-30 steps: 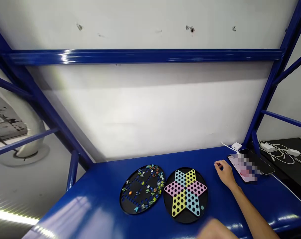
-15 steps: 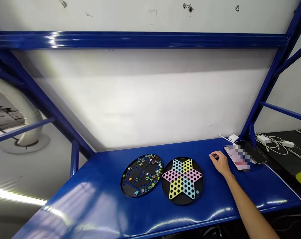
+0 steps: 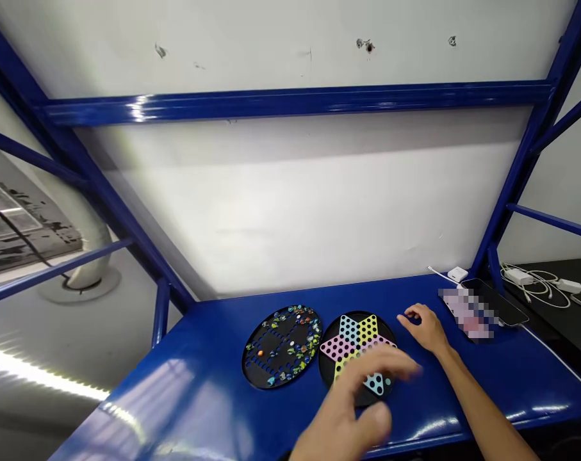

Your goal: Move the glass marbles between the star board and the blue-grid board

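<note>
My left hand point(image 3: 350, 406) hovers over the near part of a round black board with a six-pointed star point(image 3: 350, 328) in pink, yellow and blue, pierced with holes. Its fingers reach to the right with the thumb apart, slightly blurred, and nothing shows in them. To the right of that board my right hand point(image 3: 427, 330) rests on or just above the blue table, fingers loosely curled and apart, holding nothing I can see. A second black board point(image 3: 275, 342), left of the star board, carries many coloured glass marbles point(image 3: 297, 350), mostly along its right side. My left hand hides part of the star.
Right of my right hand lie a lit phone point(image 3: 467, 317) and a dark phone point(image 3: 496, 302) with a white cable. A white charger point(image 3: 457, 274) sits behind them. Blue frame posts point(image 3: 511, 186) and a crossbar point(image 3: 294, 100) stand against the white wall.
My left hand has come into view from below, over the star board. My right hand has shifted slightly left, nearer the star board. The view has tilted a little upward.
</note>
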`<state>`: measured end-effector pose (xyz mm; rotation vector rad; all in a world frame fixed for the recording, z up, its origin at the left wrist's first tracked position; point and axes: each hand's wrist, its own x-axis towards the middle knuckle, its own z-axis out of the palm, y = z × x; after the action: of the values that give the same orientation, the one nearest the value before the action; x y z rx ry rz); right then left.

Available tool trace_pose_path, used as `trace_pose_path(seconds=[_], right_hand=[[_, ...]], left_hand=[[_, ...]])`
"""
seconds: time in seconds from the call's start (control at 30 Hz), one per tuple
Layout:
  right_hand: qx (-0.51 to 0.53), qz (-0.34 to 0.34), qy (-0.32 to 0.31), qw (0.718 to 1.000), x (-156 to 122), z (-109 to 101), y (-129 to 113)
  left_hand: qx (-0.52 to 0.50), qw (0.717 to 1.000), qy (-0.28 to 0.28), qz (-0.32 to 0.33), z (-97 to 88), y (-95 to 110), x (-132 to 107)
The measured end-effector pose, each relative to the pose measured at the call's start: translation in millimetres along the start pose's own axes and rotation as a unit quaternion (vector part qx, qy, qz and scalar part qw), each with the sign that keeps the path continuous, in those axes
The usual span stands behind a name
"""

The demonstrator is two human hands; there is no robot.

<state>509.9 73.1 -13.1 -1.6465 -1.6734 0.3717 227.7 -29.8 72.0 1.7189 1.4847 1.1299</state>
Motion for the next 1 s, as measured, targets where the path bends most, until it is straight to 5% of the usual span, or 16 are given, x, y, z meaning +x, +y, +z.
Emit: trace_pose_path(seconds=[0.1, 0.17, 0.33, 0.63, 1.0], right_hand=[[-0.031, -0.026, -0.07, 0.997, -7.1, 5.1, -20.1], [-0.058, -0.043, -0.099, 0.992, -10.4, 8.1, -29.2], [-0.052, -0.036, -0.098, 0.993, -10.9, 13.4, -28.8], [-0.04, -0.024, -0.079, 0.996, -9.4, 14.8, -22.7], [-0.006, -0.004, -0.095, 0.995, -8.5, 12.6, -24.4]], left_hand=[[0.031, 0.997, -0.054, 0.042, -28.5, -18.0, 33.5], [0.104, 0.994, -0.012, 0.032, -51.3, -44.8, 51.5], [0.254, 0.967, -0.032, -0.002, -81.9, -95.0, 59.8], [0.405, 0.899, -0.161, -0.053, -49.6, -52.1, 76.2], [0.304, 0.932, -0.166, -0.108, -59.6, -63.2, 91.1]])
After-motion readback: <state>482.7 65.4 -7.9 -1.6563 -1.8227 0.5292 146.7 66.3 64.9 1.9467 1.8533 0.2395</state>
